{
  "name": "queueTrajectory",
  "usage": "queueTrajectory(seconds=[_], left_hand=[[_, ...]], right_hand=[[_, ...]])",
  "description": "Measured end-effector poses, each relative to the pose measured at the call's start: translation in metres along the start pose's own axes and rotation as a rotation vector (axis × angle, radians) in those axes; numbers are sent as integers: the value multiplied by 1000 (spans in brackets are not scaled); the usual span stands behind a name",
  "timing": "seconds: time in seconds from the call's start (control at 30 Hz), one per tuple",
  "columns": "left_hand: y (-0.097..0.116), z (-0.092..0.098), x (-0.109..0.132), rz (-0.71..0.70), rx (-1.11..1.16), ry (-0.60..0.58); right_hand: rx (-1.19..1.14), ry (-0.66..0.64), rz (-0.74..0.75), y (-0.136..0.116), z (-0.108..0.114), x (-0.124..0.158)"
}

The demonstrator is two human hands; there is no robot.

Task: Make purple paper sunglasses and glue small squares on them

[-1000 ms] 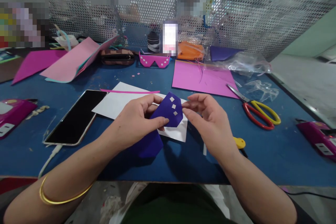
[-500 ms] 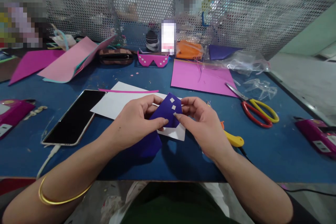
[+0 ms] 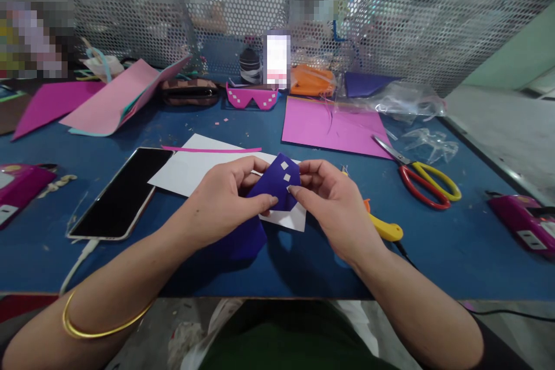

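Note:
Between my hands is a dark purple foam or card cutout (image 3: 277, 176) bearing three small white squares in a slanting row. My left hand (image 3: 229, 196) pinches it from the left, thumb on top and fingers behind. On the right edge, my right hand (image 3: 332, 202) grips it too, its thumb tip at the lowest white square. The cutout's lower left part hangs below my left hand, partly hidden by it. White paper (image 3: 191, 165) lies on the table behind and under the cutout, with a thin pink strip (image 3: 212, 150) across it.
Left of my hands lies a phone (image 3: 124, 193) with a charging cable. On the right are scissors (image 3: 416, 176), a yellow-handled tool (image 3: 385, 226) and a magenta device (image 3: 522, 222). Further back are pink glasses (image 3: 251, 97), a pink sheet (image 3: 336, 127) and a lit screen (image 3: 277, 60).
Both hands and the purple cutout stay almost still. The view has shifted very slightly; nothing is picked up or let go.

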State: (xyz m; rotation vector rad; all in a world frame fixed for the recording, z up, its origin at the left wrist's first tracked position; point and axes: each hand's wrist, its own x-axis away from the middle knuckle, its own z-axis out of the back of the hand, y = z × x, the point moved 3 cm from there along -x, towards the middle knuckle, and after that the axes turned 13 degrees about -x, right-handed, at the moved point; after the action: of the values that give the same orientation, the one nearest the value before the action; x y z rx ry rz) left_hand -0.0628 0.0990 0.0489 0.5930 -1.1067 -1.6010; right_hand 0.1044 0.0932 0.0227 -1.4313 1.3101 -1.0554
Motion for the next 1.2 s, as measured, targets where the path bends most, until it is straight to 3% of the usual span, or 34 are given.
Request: queueTrajectory(seconds=[1.2], left_hand=[[1, 0, 0, 0, -20, 3]], right_hand=[[66, 24, 23, -5, -1, 1]])
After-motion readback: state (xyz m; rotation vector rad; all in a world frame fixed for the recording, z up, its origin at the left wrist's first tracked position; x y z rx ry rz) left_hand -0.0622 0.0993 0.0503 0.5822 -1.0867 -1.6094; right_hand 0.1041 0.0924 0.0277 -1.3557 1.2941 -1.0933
